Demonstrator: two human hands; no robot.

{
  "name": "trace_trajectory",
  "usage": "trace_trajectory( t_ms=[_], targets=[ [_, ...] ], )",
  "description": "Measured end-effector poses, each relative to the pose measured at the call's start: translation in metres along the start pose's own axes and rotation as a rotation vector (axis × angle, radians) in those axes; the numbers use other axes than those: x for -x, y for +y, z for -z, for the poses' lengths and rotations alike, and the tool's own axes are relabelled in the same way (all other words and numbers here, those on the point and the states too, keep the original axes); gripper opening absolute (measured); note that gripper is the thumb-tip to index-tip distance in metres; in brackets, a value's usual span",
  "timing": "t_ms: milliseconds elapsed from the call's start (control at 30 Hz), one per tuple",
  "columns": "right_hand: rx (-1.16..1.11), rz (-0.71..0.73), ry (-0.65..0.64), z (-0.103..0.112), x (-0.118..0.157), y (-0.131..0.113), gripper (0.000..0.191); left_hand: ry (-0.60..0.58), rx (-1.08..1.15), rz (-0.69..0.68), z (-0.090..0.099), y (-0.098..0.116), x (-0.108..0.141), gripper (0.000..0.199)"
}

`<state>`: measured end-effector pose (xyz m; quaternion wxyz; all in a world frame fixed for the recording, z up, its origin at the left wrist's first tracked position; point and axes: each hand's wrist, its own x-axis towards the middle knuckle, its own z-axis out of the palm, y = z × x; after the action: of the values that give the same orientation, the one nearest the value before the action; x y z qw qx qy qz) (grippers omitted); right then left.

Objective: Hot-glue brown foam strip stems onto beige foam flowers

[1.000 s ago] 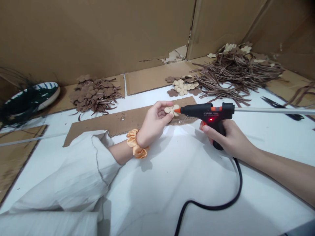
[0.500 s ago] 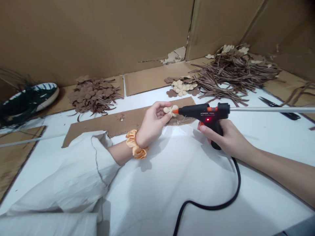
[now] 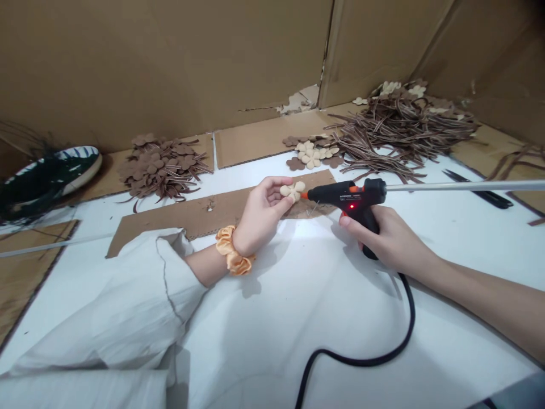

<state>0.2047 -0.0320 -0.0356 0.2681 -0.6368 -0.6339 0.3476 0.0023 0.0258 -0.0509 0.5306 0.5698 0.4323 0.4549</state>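
At bottom centre, a snag on the black cable [image 3: 361,362] could jerk the glue gun [image 3: 336,193] my right hand [image 3: 392,238] grips, right of centre. Mid-frame, my left hand [image 3: 261,209] pinches the cream flower [image 3: 299,187] so near the orange nozzle [image 3: 305,195] that a slip might burn it. Farther, upper right, loose strips [image 3: 404,125] could catch the glue stick [image 3: 460,186].

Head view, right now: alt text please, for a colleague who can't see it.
A left hand pinches a cream flower by the orange nozzle of a black glue gun in the right hand; brown flowers and strips lie beyond.
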Motion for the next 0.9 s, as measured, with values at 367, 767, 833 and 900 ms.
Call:
trace_trajectory(
  t_ms=[367,767,833,900],
  targets=[
    [-0.188,-0.169,0.023,0.012,-0.012,0.005,0.04,0.03,-0.219,-0.093,0.005,-0.003,-0.002,0.029],
    [0.483,-0.12,-0.043,0.022,-0.027,0.018,0.051,0.115,-0.861,-0.171,0.013,-0.002,0.0,0.038],
    [0.522,-0.117,-0.045,0.022,-0.027,0.016,0.051,0.104,-0.908,-0.166,0.013,-0.002,0.001,0.036],
    [0.552,-0.11,-0.036,0.022,-0.027,0.015,0.052,0.079,-0.943,-0.142,0.014,-0.001,0.001,0.035]
  ],
)
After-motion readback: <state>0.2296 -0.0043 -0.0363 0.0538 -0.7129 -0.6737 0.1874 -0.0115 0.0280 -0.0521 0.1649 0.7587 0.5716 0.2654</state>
